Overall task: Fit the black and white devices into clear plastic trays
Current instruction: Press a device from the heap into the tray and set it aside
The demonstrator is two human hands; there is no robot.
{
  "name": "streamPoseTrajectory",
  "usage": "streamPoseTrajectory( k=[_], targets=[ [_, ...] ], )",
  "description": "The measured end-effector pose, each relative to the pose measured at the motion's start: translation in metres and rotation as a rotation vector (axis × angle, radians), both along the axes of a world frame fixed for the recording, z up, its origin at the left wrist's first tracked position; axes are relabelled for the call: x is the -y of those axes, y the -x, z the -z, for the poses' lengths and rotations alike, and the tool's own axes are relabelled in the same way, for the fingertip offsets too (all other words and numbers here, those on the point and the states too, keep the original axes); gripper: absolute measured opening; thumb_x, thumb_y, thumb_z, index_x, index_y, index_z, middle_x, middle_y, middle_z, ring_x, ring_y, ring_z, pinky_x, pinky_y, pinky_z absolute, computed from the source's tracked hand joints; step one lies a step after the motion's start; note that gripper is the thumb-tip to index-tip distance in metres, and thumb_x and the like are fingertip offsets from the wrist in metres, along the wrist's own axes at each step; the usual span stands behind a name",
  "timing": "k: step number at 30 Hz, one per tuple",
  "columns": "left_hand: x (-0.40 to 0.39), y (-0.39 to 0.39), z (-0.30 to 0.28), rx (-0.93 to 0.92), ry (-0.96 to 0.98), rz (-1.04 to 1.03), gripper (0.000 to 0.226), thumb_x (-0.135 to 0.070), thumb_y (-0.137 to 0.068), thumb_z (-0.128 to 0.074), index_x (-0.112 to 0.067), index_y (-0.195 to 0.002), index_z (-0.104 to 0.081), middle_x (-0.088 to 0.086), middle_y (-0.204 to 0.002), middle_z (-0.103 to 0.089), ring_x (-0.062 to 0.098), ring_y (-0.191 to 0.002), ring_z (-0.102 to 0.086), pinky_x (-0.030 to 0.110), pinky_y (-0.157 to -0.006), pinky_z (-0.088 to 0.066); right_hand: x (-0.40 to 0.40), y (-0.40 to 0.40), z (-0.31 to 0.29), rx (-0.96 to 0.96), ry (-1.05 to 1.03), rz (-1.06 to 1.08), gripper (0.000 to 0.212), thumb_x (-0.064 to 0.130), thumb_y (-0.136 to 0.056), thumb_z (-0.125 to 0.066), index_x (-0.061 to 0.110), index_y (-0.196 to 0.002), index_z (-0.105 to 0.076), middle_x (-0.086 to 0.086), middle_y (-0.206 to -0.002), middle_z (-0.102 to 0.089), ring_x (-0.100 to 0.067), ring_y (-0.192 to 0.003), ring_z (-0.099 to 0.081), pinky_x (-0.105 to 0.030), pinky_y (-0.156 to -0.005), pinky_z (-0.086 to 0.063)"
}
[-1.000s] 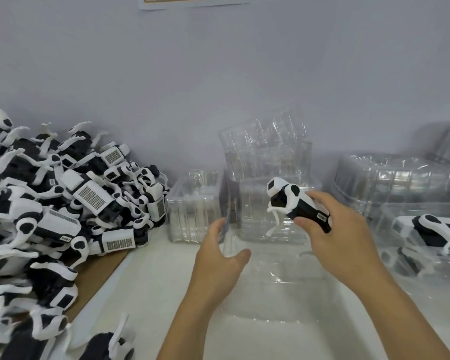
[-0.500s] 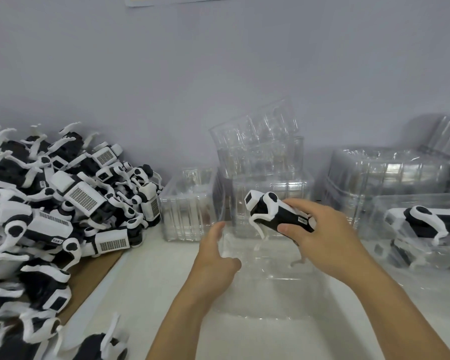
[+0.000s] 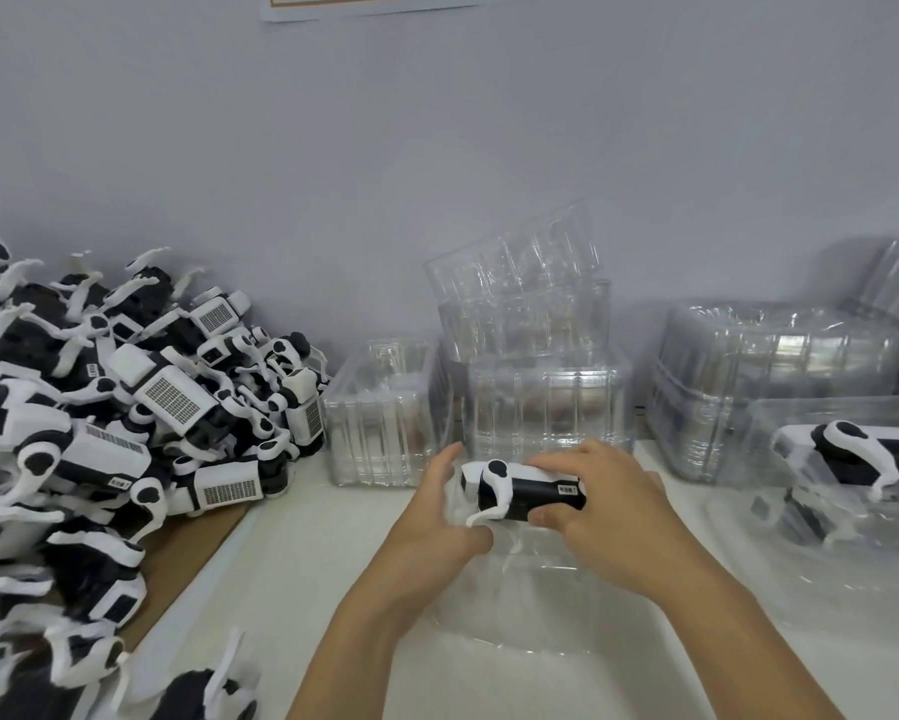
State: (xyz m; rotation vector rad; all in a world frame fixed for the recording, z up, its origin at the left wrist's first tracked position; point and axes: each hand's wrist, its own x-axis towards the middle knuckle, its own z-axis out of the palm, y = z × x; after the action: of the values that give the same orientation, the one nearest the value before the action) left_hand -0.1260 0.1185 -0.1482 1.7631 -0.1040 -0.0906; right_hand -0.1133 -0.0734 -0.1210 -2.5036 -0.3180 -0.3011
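My right hand (image 3: pixel 608 517) grips a black and white device (image 3: pixel 520 488) by its black end, holding it level over the far end of a clear plastic tray (image 3: pixel 530 605) that lies on the white table in front of me. My left hand (image 3: pixel 437 522) holds the tray's left wall, thumb and fingers curled on the plastic beside the device's white end. Whether the device touches the tray's floor is hidden by my hands.
A big pile of black and white devices (image 3: pixel 99 433) fills the left side. Stacks of empty clear trays (image 3: pixel 530 356) stand against the wall behind my hands. At the right, a tray holds one device (image 3: pixel 852 454), with more tray stacks (image 3: pixel 774 376) behind.
My right hand has brought the device down and to the left, from above the tray stack to just over the front tray. My left hand stayed on the tray's left edge.
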Motion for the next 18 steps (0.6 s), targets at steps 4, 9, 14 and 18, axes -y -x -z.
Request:
streamPoseTrajectory(
  k=[4,9,14,18],
  targets=[
    [-0.017,0.005,-0.004,-0.019,0.06,0.082,0.091,-0.014,-0.064,-0.062,-0.051,-0.144,-0.038,-0.016,-0.152,-0.037,0.004,-0.142,-0.033,0.039,-0.118,-0.03,-0.003,0.0,0.002,0.004,0.053,0.007,0.029,0.04,-0.086,-0.071,0.05,-0.111,-0.06,0.019,-0.1,-0.049,-0.009,-0.102,-0.042,-0.032,-0.085,-0.023],
    [-0.019,-0.003,-0.004,-0.047,0.291,-0.015,0.064,-0.026,-0.066,-0.061,-0.037,-0.129,-0.06,-0.008,-0.134,-0.06,0.001,-0.106,-0.064,0.032,-0.09,-0.048,-0.004,0.0,0.001,-0.012,0.055,0.01,0.032,0.038,-0.086,-0.071,0.049,-0.113,-0.059,0.019,-0.103,-0.052,-0.009,-0.104,-0.042,-0.032,-0.086,-0.021],
    [-0.004,-0.011,0.006,-0.088,0.159,-0.233,0.037,-0.049,-0.09,-0.065,-0.042,-0.126,-0.061,-0.016,-0.136,-0.055,0.004,-0.123,-0.052,0.043,-0.111,-0.04,-0.009,0.002,0.002,-0.013,0.011,-0.043,0.033,0.033,-0.083,-0.075,0.044,-0.111,-0.063,0.016,-0.103,-0.056,-0.008,-0.103,-0.044,-0.03,-0.085,-0.022],
    [-0.009,-0.012,0.004,-0.158,0.265,-0.266,0.025,-0.05,-0.072,-0.07,-0.032,-0.089,-0.071,-0.003,-0.101,-0.072,0.019,-0.096,-0.068,0.036,-0.08,-0.053,-0.015,0.003,0.003,-0.016,-0.008,-0.098,0.034,0.03,-0.085,-0.074,0.043,-0.114,-0.065,0.017,-0.095,-0.051,-0.008,-0.1,-0.043,-0.031,-0.094,-0.032]
  ],
)
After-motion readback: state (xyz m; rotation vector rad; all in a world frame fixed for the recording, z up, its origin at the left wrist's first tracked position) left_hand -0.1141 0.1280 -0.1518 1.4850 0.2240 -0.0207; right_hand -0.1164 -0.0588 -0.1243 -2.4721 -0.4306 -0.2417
